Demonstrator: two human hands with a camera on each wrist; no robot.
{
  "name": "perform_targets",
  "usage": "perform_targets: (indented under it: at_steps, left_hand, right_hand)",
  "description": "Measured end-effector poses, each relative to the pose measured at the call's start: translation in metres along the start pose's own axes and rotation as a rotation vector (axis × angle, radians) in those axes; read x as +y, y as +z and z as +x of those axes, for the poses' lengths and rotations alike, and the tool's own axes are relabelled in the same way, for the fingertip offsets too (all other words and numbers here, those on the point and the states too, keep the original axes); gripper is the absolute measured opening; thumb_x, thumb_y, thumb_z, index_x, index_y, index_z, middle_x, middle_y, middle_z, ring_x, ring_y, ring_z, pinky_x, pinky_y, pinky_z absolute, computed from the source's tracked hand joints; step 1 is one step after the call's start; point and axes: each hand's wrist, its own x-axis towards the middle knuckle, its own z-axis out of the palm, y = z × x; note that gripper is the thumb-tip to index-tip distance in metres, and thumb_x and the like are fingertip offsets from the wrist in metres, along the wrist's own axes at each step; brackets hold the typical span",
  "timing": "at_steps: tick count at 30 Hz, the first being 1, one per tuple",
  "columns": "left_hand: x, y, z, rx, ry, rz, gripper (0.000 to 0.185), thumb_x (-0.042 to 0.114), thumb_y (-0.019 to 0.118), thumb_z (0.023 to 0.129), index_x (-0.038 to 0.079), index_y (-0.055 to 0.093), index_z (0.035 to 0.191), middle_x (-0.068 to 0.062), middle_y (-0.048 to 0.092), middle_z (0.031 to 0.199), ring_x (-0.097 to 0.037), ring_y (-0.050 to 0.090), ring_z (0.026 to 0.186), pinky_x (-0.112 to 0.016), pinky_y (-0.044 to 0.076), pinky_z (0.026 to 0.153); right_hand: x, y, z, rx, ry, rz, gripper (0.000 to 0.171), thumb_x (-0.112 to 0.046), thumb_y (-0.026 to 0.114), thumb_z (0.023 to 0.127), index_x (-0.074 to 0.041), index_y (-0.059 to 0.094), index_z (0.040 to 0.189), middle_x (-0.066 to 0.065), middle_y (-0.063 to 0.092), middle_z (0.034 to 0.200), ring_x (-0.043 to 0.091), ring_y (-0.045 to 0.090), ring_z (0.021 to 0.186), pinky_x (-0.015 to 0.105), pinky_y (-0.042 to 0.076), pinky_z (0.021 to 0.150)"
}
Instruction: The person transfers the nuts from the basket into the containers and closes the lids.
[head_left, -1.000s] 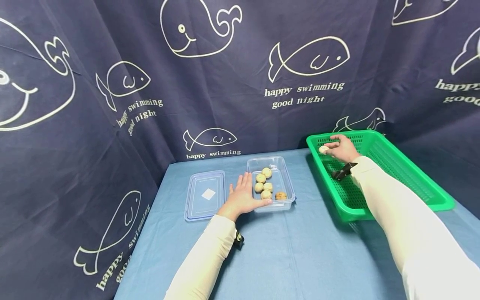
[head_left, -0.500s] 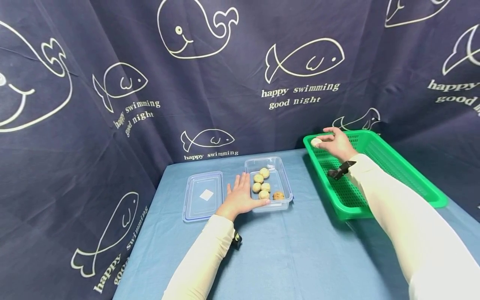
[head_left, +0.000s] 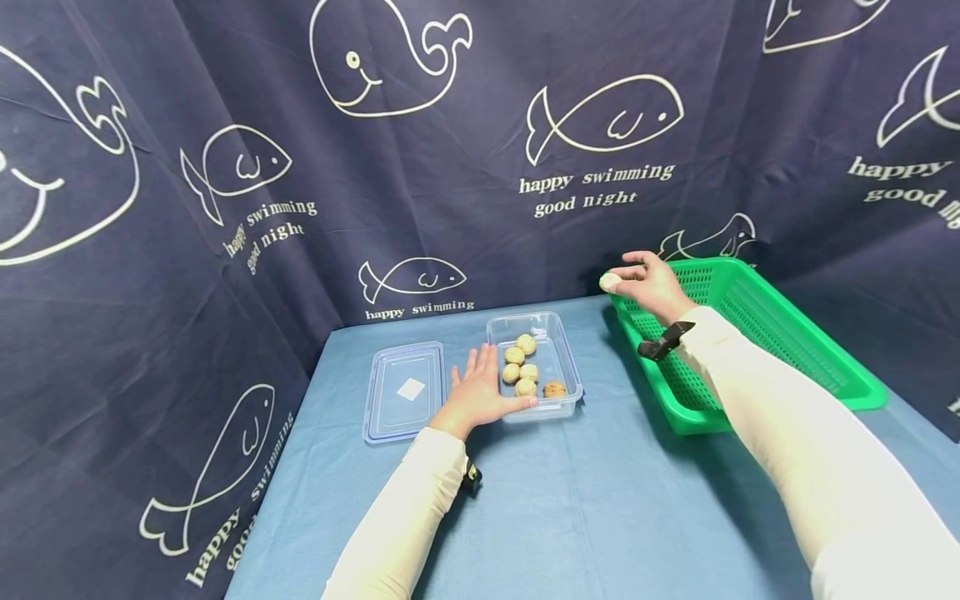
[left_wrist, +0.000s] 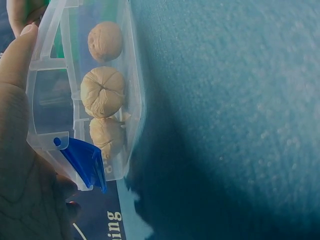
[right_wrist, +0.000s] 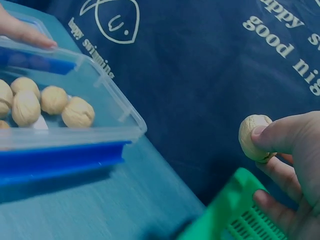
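Note:
In the head view, my right hand pinches a tan walnut between thumb and fingers, above the left rim of a green basket. The right wrist view shows the thumb laid on this walnut. My left hand lies at the near left corner of a clear plastic box. Its fingers run straight along the box's left side and its thumb crosses the front rim. Several walnuts sit inside, mostly on the left; one darker walnut is near the front right.
A clear lid with a blue edge and a white label lies flat left of the box. Blue latches hang from the box's sides. Behind the blue tabletop rises a dark printed curtain.
My right hand has lifted the walnut from inside the basket and carried it left over the rim. The left hand keeps its place at the box. The head view has shifted slightly.

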Motion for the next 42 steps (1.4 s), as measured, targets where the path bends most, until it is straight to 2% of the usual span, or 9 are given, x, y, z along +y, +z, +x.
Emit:
perform_targets:
  at_steps: [8, 15, 19, 20, 22, 24, 27, 34, 42]
  left_hand:
    - [0.001, -0.002, -0.002, 0.014, 0.013, -0.008, 0.128, 0.085, 0.06, 0.074, 0.011, 0.005, 0.164, -0.01, 0.004, 0.17, -0.03, -0.001, 0.156, -0.064, 0.005, 0.119]
    - [0.002, -0.001, -0.002, 0.013, 0.008, 0.006, 0.128, 0.085, 0.06, 0.075, 0.011, 0.005, 0.164, -0.011, 0.006, 0.17, -0.031, 0.001, 0.156, -0.065, 0.006, 0.119]
    - [0.003, -0.002, -0.003, 0.016, 0.014, 0.005, 0.127, 0.084, 0.06, 0.076, 0.01, 0.006, 0.164, -0.012, 0.007, 0.17, -0.032, 0.003, 0.156, -0.066, 0.007, 0.118]
    - [0.004, -0.003, -0.003, 0.014, 0.014, 0.005, 0.127, 0.084, 0.06, 0.076, 0.01, 0.006, 0.164, -0.012, 0.007, 0.17, -0.032, 0.003, 0.156, -0.066, 0.008, 0.118]
    - [0.004, -0.003, -0.003, 0.011, 0.015, 0.01, 0.127, 0.085, 0.059, 0.076, 0.011, 0.005, 0.164, -0.012, 0.007, 0.17, -0.032, 0.003, 0.156, -0.066, 0.008, 0.118]
    - [0.004, -0.003, -0.003, 0.009, 0.014, 0.011, 0.127, 0.085, 0.058, 0.076, 0.011, 0.005, 0.164, -0.012, 0.006, 0.17, -0.031, 0.002, 0.156, -0.066, 0.007, 0.118]
    - [0.004, -0.004, -0.003, 0.007, 0.013, 0.007, 0.127, 0.085, 0.059, 0.076, 0.01, 0.005, 0.164, -0.011, 0.006, 0.17, -0.031, 0.002, 0.156, -0.066, 0.007, 0.118]
    - [0.004, -0.005, -0.005, 0.006, 0.01, 0.002, 0.128, 0.085, 0.059, 0.075, 0.011, 0.005, 0.164, -0.011, 0.006, 0.17, -0.028, -0.001, 0.156, -0.065, 0.006, 0.118]
    - [0.003, -0.004, -0.005, 0.016, 0.015, -0.007, 0.127, 0.084, 0.06, 0.075, 0.011, 0.006, 0.164, -0.011, 0.007, 0.17, -0.029, 0.001, 0.156, -0.065, 0.006, 0.118]
  right_hand:
    - [-0.002, 0.026, 0.003, -0.04, 0.015, 0.114, 0.065, -0.006, 0.069, 0.095, -0.001, 0.034, 0.15, 0.027, 0.057, 0.14, 0.0, 0.064, 0.093, 0.017, 0.051, 0.077]
    - [-0.007, 0.046, 0.0, -0.061, 0.021, 0.126, 0.066, -0.004, 0.07, 0.093, 0.0, 0.036, 0.149, 0.025, 0.06, 0.138, 0.005, 0.066, 0.094, 0.025, 0.052, 0.079]
    - [-0.009, 0.057, -0.001, -0.066, 0.02, 0.134, 0.065, -0.004, 0.071, 0.093, 0.001, 0.037, 0.148, 0.025, 0.061, 0.136, 0.005, 0.066, 0.093, 0.036, 0.054, 0.088]
    - [-0.009, 0.059, -0.001, -0.069, 0.02, 0.144, 0.065, -0.004, 0.072, 0.093, 0.001, 0.038, 0.147, 0.025, 0.061, 0.136, 0.005, 0.067, 0.091, 0.036, 0.054, 0.088]
    - [-0.013, 0.063, -0.004, -0.089, 0.023, 0.176, 0.065, -0.001, 0.07, 0.093, 0.003, 0.037, 0.148, 0.027, 0.059, 0.137, 0.013, 0.068, 0.098, 0.037, 0.055, 0.09]
    - [-0.015, 0.068, -0.005, -0.1, 0.027, 0.188, 0.064, -0.001, 0.07, 0.093, 0.003, 0.037, 0.148, 0.027, 0.059, 0.137, 0.02, 0.068, 0.103, 0.032, 0.055, 0.087]
    - [-0.018, 0.076, -0.007, -0.111, 0.032, 0.194, 0.063, 0.0, 0.069, 0.093, 0.003, 0.037, 0.147, 0.027, 0.059, 0.137, 0.031, 0.063, 0.115, 0.031, 0.053, 0.088]
    - [-0.016, 0.091, -0.008, -0.132, 0.052, 0.187, 0.061, -0.002, 0.07, 0.092, 0.002, 0.04, 0.145, 0.025, 0.061, 0.135, 0.032, 0.061, 0.118, 0.043, 0.05, 0.099]
    - [-0.014, 0.098, -0.01, -0.128, 0.069, 0.161, 0.052, 0.003, 0.068, 0.092, 0.006, 0.046, 0.14, 0.029, 0.062, 0.131, 0.035, 0.061, 0.119, 0.036, 0.05, 0.092]
